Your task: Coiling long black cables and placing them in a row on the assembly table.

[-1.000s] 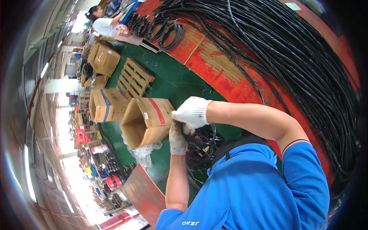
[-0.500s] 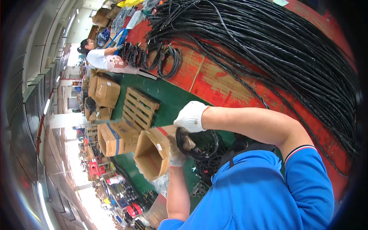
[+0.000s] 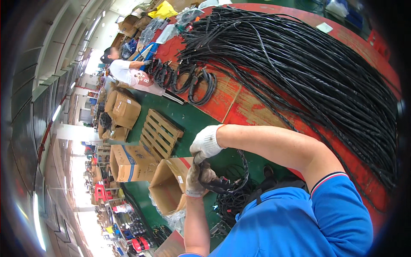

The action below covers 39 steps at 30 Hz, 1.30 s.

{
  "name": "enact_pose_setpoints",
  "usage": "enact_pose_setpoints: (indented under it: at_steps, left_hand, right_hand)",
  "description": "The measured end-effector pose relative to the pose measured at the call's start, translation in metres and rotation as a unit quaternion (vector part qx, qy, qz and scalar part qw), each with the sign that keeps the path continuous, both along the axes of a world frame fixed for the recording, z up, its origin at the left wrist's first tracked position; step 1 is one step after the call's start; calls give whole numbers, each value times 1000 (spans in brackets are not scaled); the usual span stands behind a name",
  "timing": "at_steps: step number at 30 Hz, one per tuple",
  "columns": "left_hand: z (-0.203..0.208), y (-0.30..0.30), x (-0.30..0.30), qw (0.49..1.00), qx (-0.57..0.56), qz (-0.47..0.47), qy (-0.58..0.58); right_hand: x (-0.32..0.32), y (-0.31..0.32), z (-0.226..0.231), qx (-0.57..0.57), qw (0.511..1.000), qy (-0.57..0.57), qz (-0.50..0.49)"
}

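A coil of black cable (image 3: 245, 169) hangs in front of my body, bent into a loop. My left hand (image 3: 198, 180), in a soiled work glove, is closed round one side of it. Just above, my right hand (image 3: 206, 143) in a white knitted glove points downward, its fingertips drawn together against the left hand's fingers. Whatever lies between those fingertips is hidden. Below the coil, a tangled heap of black cables (image 3: 229, 201) lies by my legs.
An open cardboard box (image 3: 167, 188) stands just beyond my left hand, with another carton (image 3: 137, 162) and a wooden pallet (image 3: 159, 132) behind. Long black cables (image 3: 291, 64) cover the red table (image 3: 248, 107). A co-worker (image 3: 128, 73) stands at its far end by several coiled cables (image 3: 203, 88).
My right hand has come down from the top of the coil to the left hand's fingertips. The coil has shifted slightly lower, and the whole view has tilted a little.
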<state>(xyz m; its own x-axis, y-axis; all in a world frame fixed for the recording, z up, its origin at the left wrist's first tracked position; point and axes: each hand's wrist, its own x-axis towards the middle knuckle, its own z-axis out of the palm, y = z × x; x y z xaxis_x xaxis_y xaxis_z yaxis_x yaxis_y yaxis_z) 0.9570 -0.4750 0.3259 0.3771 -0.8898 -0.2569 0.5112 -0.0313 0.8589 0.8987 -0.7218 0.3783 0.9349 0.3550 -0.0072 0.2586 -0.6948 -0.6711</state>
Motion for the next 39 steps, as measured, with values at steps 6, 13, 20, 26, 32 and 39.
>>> enact_pose_setpoints:
  at_steps: [6,13,20,26,32,39]
  left_hand:
    - [14,12,-9,994,-32,96,-43]
    - [44,77,14,953,-117,277,-40]
    - [61,165,39,865,-178,465,66]
    - [55,137,32,851,7,525,-10]
    - [68,118,41,851,13,525,-33]
    - [91,102,62,859,7,508,-63]
  right_hand:
    - [-4,5,12,33,998,-45,-26]
    - [-69,-33,-53,204,971,7,-121]
    - [-185,-98,-177,40,974,20,-221]
    - [-216,-121,-154,-26,965,-81,-248]
    - [-289,-97,-58,61,947,-54,-312]
    - [-349,-112,-88,109,913,-87,-383]
